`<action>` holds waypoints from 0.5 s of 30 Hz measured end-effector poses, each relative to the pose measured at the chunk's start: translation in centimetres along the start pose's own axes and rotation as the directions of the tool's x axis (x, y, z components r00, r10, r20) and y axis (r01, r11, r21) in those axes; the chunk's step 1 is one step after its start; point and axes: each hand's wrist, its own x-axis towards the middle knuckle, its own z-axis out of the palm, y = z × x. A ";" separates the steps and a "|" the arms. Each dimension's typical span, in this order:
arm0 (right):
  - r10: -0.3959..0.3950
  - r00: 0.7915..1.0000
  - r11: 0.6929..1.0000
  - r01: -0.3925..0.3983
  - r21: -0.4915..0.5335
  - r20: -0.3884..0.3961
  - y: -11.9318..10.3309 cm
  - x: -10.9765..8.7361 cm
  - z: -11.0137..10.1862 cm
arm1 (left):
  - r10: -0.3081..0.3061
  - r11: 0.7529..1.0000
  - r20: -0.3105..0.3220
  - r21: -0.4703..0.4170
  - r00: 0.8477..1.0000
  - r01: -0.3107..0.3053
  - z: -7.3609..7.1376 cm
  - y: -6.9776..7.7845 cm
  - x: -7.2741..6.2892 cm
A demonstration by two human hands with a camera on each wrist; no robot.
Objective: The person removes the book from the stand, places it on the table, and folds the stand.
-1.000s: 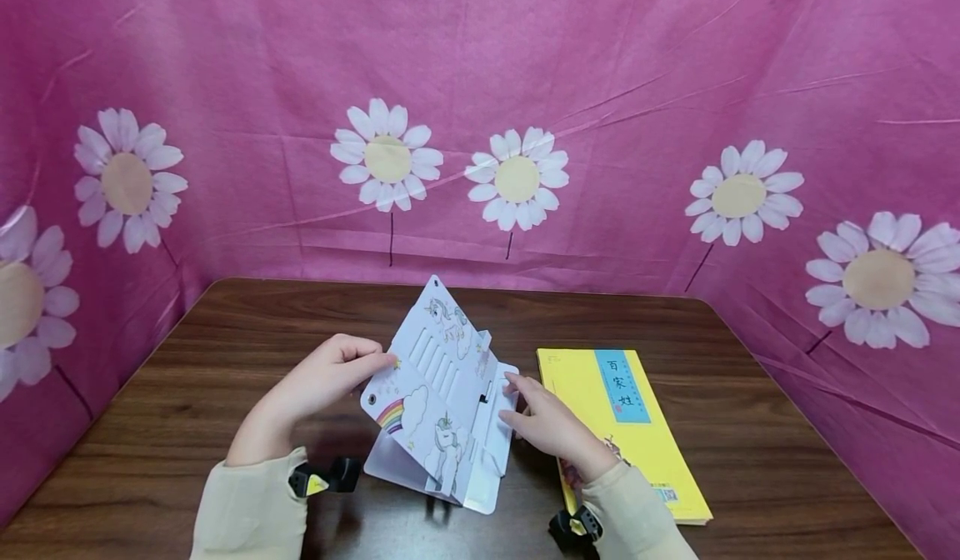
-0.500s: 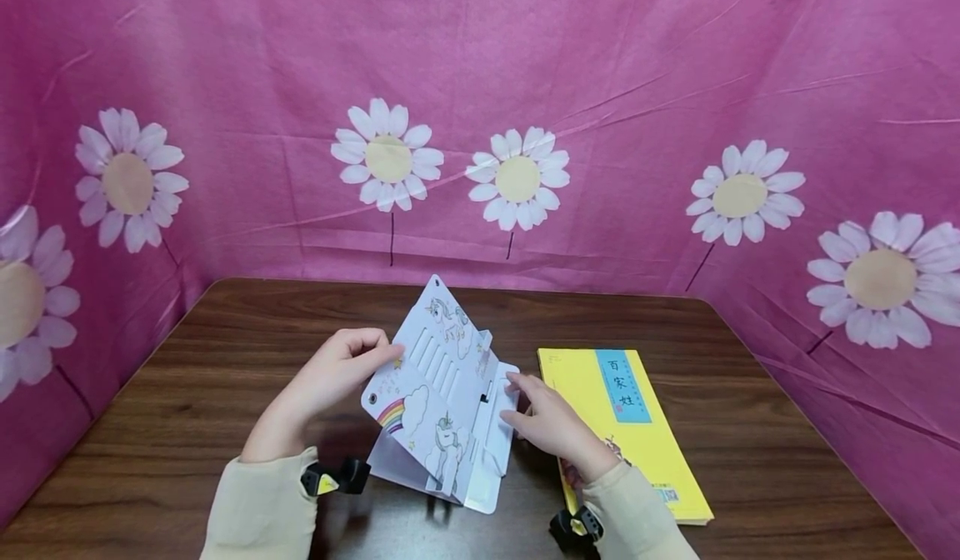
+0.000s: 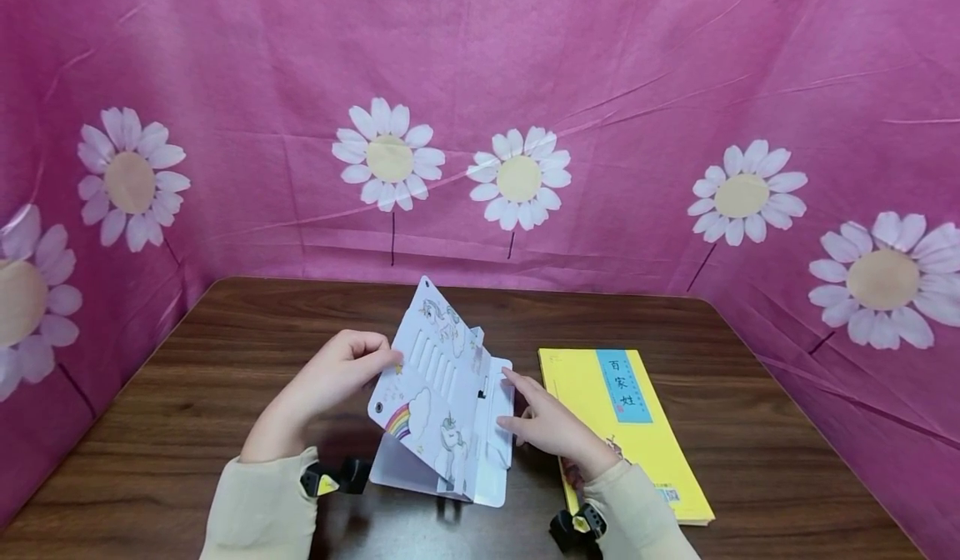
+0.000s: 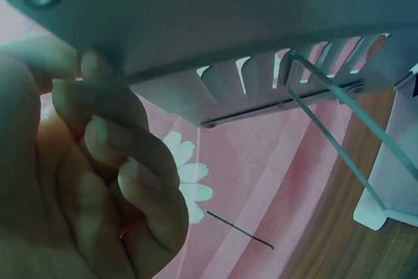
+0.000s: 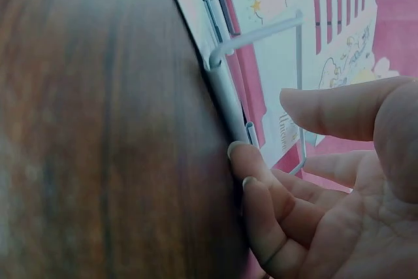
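Note:
A white book stand (image 3: 438, 402) with unicorns, a rainbow and slots stands on the table, its back panel tilted above a flat base (image 3: 489, 485). My left hand (image 3: 337, 372) pinches the panel's left edge between thumb and fingers. Behind the panel, a bent wire leg (image 4: 346, 100) shows in the left wrist view. My right hand (image 3: 551, 420) grips the base's right edge. The right wrist view has its fingertips (image 5: 245, 161) curled at that edge and the thumb raised beside a wire page holder (image 5: 261, 32).
A yellow book (image 3: 648, 452) with a blue title label lies to the right, partly under my right wrist. Dark wood table (image 3: 262, 314) surrounds the stand. A pink cloth (image 3: 600, 68) with daisies hangs behind the table and along its sides.
The stand has turned slightly, its top corner shifting left and the near end of its base shifting right. My left hand moved a little right earlier; both hands keep their hold.

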 end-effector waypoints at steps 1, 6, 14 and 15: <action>0.001 1.000 1.000 -0.001 0.003 -0.001 0.1 0.1 0.0 | 0.001 1.000 0.010 0.005 1.000 -0.001 0.0 0.0 0.0; 0.003 1.000 1.000 -0.003 -0.013 -0.010 0.2 0.3 0.2 | 0.020 1.000 0.071 0.011 0.997 -0.021 0.0 0.1 -0.1; -0.047 0.998 0.997 0.045 -0.060 -0.029 0.2 0.4 0.4 | 0.024 1.000 0.138 -0.010 0.990 -0.023 -0.1 0.3 -0.1; -0.050 0.998 0.997 0.048 -0.063 -0.032 0.1 0.4 0.4 | 0.024 1.000 0.143 -0.013 0.989 -0.022 -0.2 0.3 -0.1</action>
